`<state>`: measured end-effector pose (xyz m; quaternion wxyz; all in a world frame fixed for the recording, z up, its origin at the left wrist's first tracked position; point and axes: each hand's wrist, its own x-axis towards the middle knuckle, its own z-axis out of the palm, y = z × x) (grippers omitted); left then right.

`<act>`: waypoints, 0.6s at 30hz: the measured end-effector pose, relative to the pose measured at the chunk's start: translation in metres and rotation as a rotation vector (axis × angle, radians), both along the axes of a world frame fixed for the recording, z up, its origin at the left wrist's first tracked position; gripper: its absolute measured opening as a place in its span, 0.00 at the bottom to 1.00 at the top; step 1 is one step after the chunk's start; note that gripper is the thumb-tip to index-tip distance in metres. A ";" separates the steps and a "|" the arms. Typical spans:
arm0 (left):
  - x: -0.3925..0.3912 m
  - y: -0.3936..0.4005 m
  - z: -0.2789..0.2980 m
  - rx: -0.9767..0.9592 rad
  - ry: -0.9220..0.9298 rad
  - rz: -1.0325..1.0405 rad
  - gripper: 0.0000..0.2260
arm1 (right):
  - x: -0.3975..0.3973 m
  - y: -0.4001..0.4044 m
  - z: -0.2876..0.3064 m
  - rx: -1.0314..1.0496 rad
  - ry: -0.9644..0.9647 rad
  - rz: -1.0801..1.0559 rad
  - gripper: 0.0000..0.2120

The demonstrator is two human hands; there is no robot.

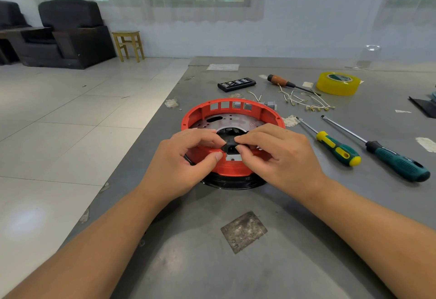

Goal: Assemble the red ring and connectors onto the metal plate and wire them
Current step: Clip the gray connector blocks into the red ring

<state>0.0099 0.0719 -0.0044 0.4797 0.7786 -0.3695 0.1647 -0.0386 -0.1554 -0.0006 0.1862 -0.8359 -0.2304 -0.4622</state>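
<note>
Two bare hands fit a small black connector into the near wall of a red ring at the centre of the frame.

The red ring (232, 119) sits on a metal plate (212, 122) on a grey table (212, 263). The left hand (186, 159) and right hand (276, 154) meet at the ring's near edge, fingers curled, both pinching the black connector (230, 147) between thumb and fingertips; forearms reach in from the lower corners. The step appears to be seating a connector; next it likely needs pressing squarely into its slot. Loose wires (304, 101) lie at upper right, not yet used, near two green screwdrivers (339, 148) and a yellow tape roll (338, 83).
</note>
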 end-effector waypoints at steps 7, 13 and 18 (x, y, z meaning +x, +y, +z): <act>0.001 0.000 0.001 0.028 -0.027 -0.013 0.11 | -0.002 -0.003 0.002 -0.014 0.031 0.021 0.07; 0.000 0.000 0.001 0.031 -0.014 0.009 0.11 | -0.003 -0.003 0.005 -0.038 0.046 0.043 0.07; -0.001 -0.001 0.002 0.027 -0.016 0.021 0.11 | -0.005 -0.002 0.006 -0.037 0.066 0.044 0.06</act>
